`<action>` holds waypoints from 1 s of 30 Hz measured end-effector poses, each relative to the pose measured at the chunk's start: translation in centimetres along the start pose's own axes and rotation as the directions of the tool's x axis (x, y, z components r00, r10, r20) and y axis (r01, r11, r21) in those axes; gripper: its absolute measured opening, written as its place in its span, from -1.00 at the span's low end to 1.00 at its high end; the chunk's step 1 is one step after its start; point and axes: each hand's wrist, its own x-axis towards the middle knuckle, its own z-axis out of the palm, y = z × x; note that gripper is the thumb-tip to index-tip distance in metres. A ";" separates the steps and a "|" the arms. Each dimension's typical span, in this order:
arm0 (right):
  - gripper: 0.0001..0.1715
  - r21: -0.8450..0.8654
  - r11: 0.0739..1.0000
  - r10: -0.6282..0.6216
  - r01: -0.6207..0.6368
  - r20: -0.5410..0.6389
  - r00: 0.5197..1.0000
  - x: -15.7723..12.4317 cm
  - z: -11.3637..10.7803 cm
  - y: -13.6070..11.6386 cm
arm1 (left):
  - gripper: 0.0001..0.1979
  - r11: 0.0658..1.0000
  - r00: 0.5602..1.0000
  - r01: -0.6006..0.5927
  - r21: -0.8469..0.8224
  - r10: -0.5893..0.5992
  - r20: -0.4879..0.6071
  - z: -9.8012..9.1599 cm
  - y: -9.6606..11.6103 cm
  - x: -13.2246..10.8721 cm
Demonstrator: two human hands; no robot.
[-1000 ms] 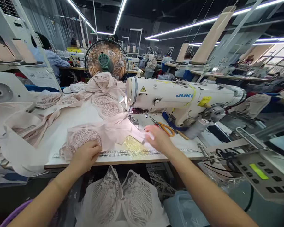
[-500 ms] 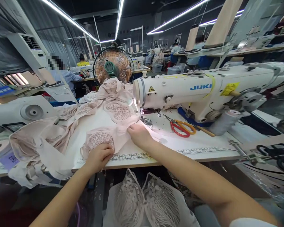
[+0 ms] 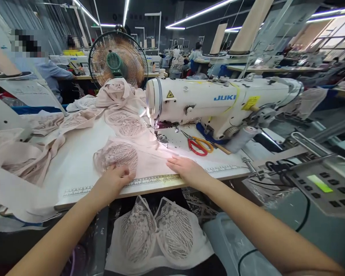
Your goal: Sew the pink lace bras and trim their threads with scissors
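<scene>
A pale pink lace bra (image 3: 152,163) lies across the white sewing table, its middle edge near the needle of the sewing machine (image 3: 172,99). My left hand (image 3: 113,182) is closed on the lower edge of its left lace cup, with thumb and fingers bent together. Flat on the smooth band to the right rests my right hand (image 3: 188,170), fingers stretched out and touching the cloth. Under the needle, the presser foot (image 3: 161,138) stands close to the fabric's upper edge. A second lace bra (image 3: 158,234) is spread out below the table edge.
Red-and-orange-handled scissors (image 3: 198,145) lie right of the needle, near a grey thread cone (image 3: 243,138). Pink bras are heaped (image 3: 115,94) behind the work and at left. A ruler strip (image 3: 149,180) follows the front edge. A fan (image 3: 117,57) and a control box (image 3: 323,184) flank the table.
My right hand has moved from beside the needle down and right along the band, its fingers straightening out. My left hand stays at the cup. The view has turned right.
</scene>
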 end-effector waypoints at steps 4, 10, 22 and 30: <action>-0.40 0.026 0.998 0.048 -0.049 0.040 0.998 0.6 -0.5 0.4 | -0.52 1.000 1.000 -0.007 0.012 0.007 0.020 0.1 -0.1 -0.3; -0.42 0.009 0.998 0.059 -0.059 0.037 0.998 1.7 -0.3 0.5 | -0.50 0.999 0.998 0.032 -0.018 -0.031 0.054 0.3 -0.1 -0.6; -0.40 0.000 0.999 0.045 -0.045 0.045 0.998 1.9 -0.3 -0.1 | -0.52 0.999 0.997 0.053 0.006 -0.053 0.061 -0.2 -0.1 -1.8; -0.44 -0.005 0.999 0.042 -0.042 0.048 0.998 1.9 -0.5 0.3 | -0.48 0.998 0.994 0.064 0.014 -0.065 0.093 -0.1 0.4 -1.6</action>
